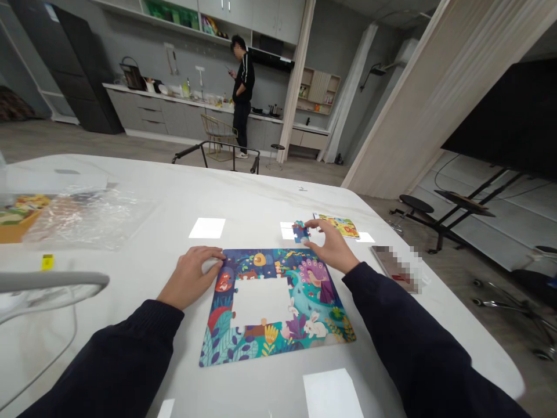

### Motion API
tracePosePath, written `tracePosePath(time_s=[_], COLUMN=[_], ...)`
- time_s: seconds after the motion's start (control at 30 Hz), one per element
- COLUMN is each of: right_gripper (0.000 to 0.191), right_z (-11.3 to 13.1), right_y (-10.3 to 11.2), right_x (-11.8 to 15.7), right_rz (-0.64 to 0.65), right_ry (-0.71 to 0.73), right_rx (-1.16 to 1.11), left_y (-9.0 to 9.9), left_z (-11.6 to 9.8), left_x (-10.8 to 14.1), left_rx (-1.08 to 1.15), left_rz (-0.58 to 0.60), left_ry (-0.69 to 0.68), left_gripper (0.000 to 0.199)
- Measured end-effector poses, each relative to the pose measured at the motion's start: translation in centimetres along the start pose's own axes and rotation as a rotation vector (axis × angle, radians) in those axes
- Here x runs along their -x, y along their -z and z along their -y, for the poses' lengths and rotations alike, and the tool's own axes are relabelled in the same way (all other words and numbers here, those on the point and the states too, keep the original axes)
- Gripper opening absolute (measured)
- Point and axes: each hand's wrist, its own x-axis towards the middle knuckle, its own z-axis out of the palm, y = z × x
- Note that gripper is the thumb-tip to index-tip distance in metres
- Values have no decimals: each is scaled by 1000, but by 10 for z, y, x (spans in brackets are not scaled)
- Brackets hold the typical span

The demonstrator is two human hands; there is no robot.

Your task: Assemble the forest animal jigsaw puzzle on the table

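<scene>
Puzzle (282, 342): flat on the white table (261, 197) right in front of us; border joined all the way round, tabletop showing through the middle, knobs and sockets along the inner edge
Print: we see white rabbits (315, 326) lower right, pink bird (315, 273) upper right, big leaves (224, 342) lower left, dark blue along the top
Left hand (191, 277): at the puzzle's upper-left corner, fingers slightly bent, thumb and forefinger apart
Right hand (331, 245): past the puzzle's upper edge, thumb and forefinger clamped on the piece (300, 232)
Piece: mostly blue, bits of red and white, apart from the puzzle, just beyond its upper edge; we can't tell if it touches the table
Card (343, 226): yellow, bright print, on the table behind the right hand
Pixelated item (394, 267): right of our right wrist, detail masked
Left side: clear bag (96, 215) beside a yellow box (15, 232), small yellow tag (47, 262) nearer us
Background: person (243, 81) in dark clothes standing by the counter (150, 116), chair (217, 130) close by, fridge (80, 69) far left, big dark screen (509, 122) at right
</scene>
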Motion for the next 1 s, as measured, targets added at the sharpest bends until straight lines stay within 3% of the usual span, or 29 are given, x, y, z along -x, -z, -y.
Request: tracePosePath(time_s=[0.1, 0.2, 0.5, 0.57, 0.67, 0.83, 1.0], right_gripper=[35, 32, 35, 34, 34, 36, 37], right_z=[46, 70, 69, 70, 75, 84, 87], right_y=[9, 11, -4, -7, -10, -12, -15], right_x=[40, 67, 78, 80, 83, 85, 86], right_rz=[49, 113, 220, 217, 203, 178, 175], right_ry=[30, 10, 48, 70, 119, 200, 233], right_rx=[-91, -153, -139, -131, -127, -132, -128], left_y=[1, 3, 4, 8, 12, 4, -4], left_z=[-2, -5, -5, -17, -51, -107, -116], left_x=[0, -1, -1, 0, 6, 25, 33], left_rx=[-1, 3, -15, -46, -40, 105, 189], left_rz=[3, 4, -7, -37, -66, 97, 136], left_ry=[3, -1, -20, -72, -212, -396, -449], left_gripper=[22, 22, 20, 17, 12, 24, 26])
